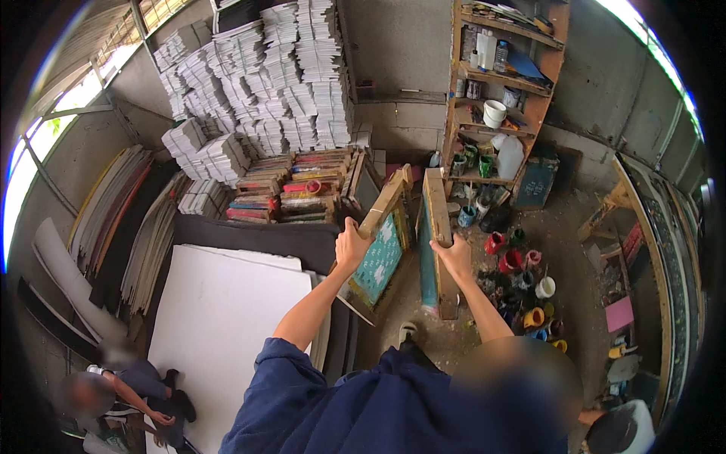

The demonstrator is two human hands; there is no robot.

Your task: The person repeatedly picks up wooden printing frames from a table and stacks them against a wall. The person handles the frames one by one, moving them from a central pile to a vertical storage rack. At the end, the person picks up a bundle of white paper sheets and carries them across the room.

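left hand [352, 246]: closed round the top edge of the left frame [378, 253], fingers curled over the wood

right hand [452, 253]: wrapped tight on the top rail of the right frame [437, 227], pretty much a full grip

left frame: wooden screen frame with teal mesh, tilted, bottom corner down on the floor [423, 325] just beside the white board

right frame: same sort of thing but seen edge-on, standing nearly upright on the floor, near the left one but not touching as far as I can tell

white board [227, 318]: big flat sheet lying left of the frames

paint pots [522, 265]: bunch of them on the floor right of the right frame, red, yellow, white ones

shelf [499, 83]: wooden, against the back wall, loaded with jars and bottles

paper stacks [265, 68]: piled high in the back left corner

other person [128, 393]: crouched at the board's lower left edge
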